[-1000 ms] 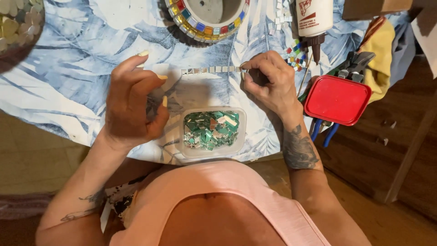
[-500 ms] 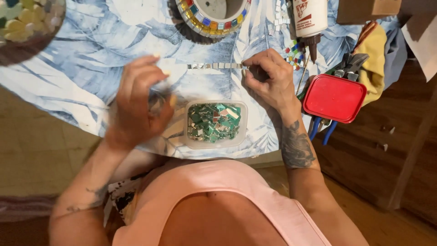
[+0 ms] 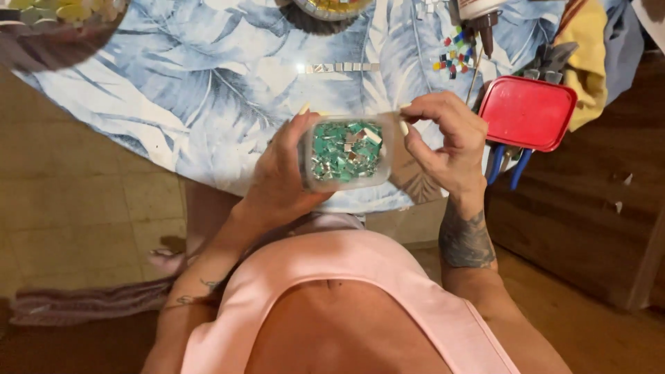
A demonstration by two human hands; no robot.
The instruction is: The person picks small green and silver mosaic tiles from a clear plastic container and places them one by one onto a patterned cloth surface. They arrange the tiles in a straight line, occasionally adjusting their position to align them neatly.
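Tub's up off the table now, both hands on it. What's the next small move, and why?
Probably dip the right hand into the clear tub for one green tile. The left hand already cradles the tub, the right fingertips rest at its rim, and the mirror-tile row lies just beyond.

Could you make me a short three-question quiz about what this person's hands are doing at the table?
1. True or false: the left hand cradles the clear tub from below.
2. What fills the tub? A) green and mirrored tile bits B) beads C) paint
3. Fill in: the red lid lies to the ____ of the right hand.

Key: 1 true. 2 A; the tile bits are mostly green with some shiny ones. 3 right; it rests at the edge of the leaf-print tablecloth, over blue-handled pliers.
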